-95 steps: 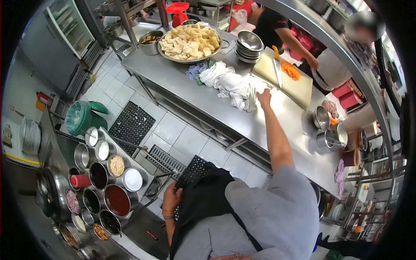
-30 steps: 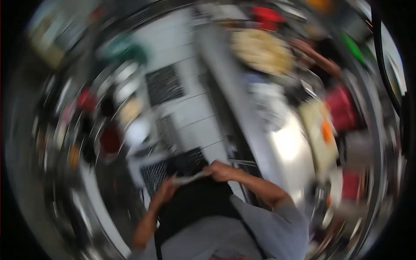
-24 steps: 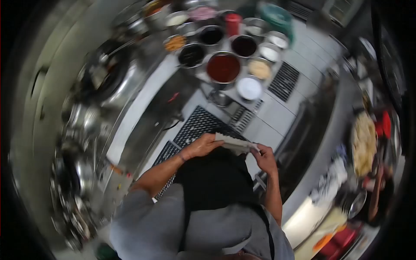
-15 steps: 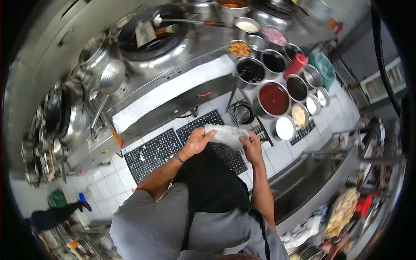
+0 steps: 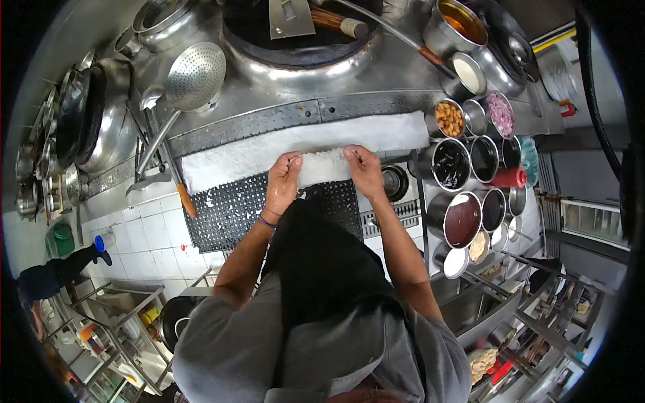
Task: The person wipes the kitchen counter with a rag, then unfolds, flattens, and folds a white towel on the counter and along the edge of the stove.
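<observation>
A small whitish cloth (image 5: 324, 168) is stretched between my two hands, in front of the black apron. My left hand (image 5: 283, 183) pinches its left end, and my right hand (image 5: 365, 172) grips the right end, thumb on top. Just beyond it, a long white cloth (image 5: 242, 156) lies along the front edge of the steel stove counter. Below the small cloth is a black perforated floor mat (image 5: 228, 213).
A wok (image 5: 302, 57) holds a metal turner and a brush. A perforated skimmer (image 5: 195, 77) rests at the left. Pots of sauces and ingredients, one with dark red sauce (image 5: 463, 219), crowd the right. Another person's leg (image 5: 67, 263) shows at far left.
The view has swung from the worktable with the towels to the stove. My right hand came off that table, and both hands now hold the small cloth, which has come nearer the long white cloth.
</observation>
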